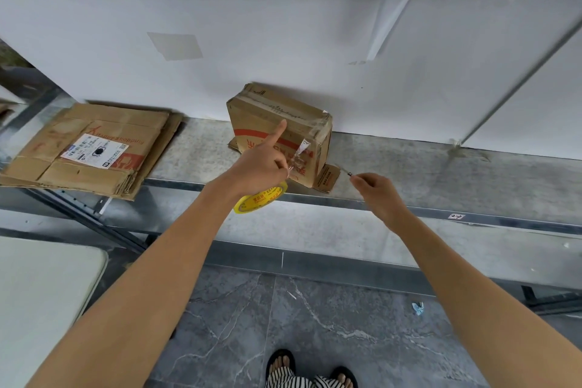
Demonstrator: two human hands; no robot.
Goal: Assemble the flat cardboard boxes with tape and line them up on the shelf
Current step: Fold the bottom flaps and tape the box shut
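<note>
A folded-up cardboard box (267, 116) with orange print stands on the metal shelf (409, 164), its bottom flaps splayed out. My left hand (263, 161) holds a yellow-cored roll of clear tape (261, 200) in front of the box, index finger pointing up against the box face. A strip of clear tape (299, 156) runs from the roll onto the box. My right hand (374, 190) pinches a small thin metal tool (345, 171) beside the box's right flap.
A stack of flat cardboard boxes (91, 151) lies at the shelf's left, the top one bearing a white label. A white panel (283, 50) backs the shelf. A pale table corner (47, 287) is at lower left. My sandalled feet (310, 368) stand on grey tile.
</note>
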